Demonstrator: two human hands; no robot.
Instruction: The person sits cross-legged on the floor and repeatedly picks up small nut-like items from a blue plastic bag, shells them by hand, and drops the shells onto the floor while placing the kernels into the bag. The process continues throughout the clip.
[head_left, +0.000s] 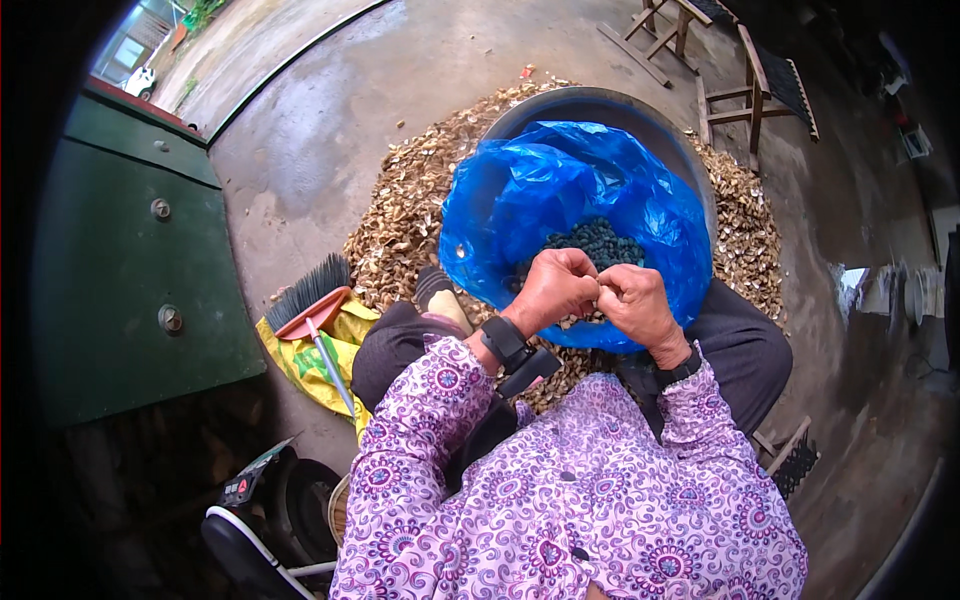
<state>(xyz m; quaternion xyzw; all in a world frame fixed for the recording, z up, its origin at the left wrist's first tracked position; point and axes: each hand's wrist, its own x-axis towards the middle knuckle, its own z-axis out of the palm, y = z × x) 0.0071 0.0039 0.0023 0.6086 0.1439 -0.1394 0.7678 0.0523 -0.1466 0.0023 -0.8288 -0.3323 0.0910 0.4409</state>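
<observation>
Over a blue plastic bag (490,230) that lines a wide round basin (690,165), my two hands meet at their fingertips. My left hand (556,288) is closed in a pinch on a small pale piece, apparently a peanut, mostly covered by the fingers. From the other side my right hand (637,305) pinches the same piece. Small round kernels (598,240) lie in the bag beyond my fingers, looking dark against the blue. Just under the hands some pale bits show, partly hidden. Both wrists wear black bands.
Tan broken shells (415,215) are heaped on the floor around the basin. At the left lie a brush (312,305) and a yellow sack (300,370), near a green metal cabinet (130,270). Wooden stools (755,95) stand at the far right. My legs flank the basin's near side.
</observation>
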